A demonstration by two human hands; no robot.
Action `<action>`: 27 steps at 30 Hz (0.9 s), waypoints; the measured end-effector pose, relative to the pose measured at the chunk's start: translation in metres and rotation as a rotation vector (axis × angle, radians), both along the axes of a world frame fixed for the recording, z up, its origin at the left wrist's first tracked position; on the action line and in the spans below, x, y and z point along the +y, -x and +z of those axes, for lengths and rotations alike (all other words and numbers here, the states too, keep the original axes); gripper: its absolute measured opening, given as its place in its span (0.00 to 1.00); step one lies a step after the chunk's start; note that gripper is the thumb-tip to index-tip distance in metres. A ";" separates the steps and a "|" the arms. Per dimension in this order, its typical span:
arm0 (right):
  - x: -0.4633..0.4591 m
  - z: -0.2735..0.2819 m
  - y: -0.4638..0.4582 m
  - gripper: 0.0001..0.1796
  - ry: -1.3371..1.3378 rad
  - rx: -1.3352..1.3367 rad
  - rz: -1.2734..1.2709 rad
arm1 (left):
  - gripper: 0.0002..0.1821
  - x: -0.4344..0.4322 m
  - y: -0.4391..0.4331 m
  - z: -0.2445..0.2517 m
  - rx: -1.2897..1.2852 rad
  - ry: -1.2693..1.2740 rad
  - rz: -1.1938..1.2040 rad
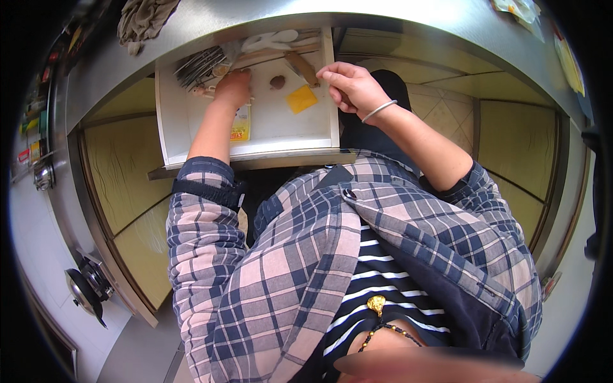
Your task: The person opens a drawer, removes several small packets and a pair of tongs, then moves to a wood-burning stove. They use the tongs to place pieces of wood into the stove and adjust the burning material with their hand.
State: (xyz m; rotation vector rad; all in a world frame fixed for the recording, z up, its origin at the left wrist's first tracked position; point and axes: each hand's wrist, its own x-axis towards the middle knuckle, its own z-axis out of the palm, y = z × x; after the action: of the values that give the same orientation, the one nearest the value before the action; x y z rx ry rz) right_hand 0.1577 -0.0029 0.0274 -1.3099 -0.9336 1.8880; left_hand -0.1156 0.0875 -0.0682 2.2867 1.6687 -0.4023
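An open white drawer (pixel 287 131) lies before me. My left hand (pixel 233 88) reaches down inside it, fingers bent, beside a bundle of thin metal utensils (pixel 198 67) and a small pale figure-like item (pixel 203 91); whether it holds anything is hidden. Under my left wrist is a yellow printed packet (pixel 241 125). My right hand (pixel 352 86) hovers at the drawer's right edge, thumb and forefinger close together, nothing clearly visible between them. Near it lie a brown-handled folding knife (pixel 301 68), a yellow square (pixel 302 99) and a small brown round thing (pixel 277 82). White plastic spoons (pixel 270 40) lie at the back.
A steel countertop (pixel 287 12) runs above the drawer, with a crumpled grey-brown cloth (pixel 143 21) at left and plastic bags (pixel 519 12) at right. Yellow-green cabinet doors (pixel 127 158) stand on both sides. A pan lid (pixel 84 292) is at lower left.
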 end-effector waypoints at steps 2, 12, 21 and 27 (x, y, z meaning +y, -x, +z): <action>0.001 -0.001 -0.003 0.13 0.078 0.086 -0.019 | 0.18 0.000 -0.010 0.008 -0.070 0.018 0.029; -0.003 -0.013 -0.006 0.12 0.126 0.233 -0.085 | 0.23 -0.028 -0.049 0.046 -0.438 0.211 0.005; -0.006 -0.012 0.002 0.20 0.233 0.335 -0.005 | 0.19 -0.089 -0.042 0.108 -1.192 0.463 0.203; -0.011 -0.004 0.009 0.37 0.322 0.378 0.125 | 0.30 -0.095 -0.061 0.117 -1.142 0.312 0.200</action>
State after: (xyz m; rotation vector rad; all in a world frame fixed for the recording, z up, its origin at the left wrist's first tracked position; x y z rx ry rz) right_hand 0.1491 -0.0136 0.0236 -1.0260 -0.5425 2.3512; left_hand -0.0545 -0.0078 0.0493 1.5416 1.0746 0.5642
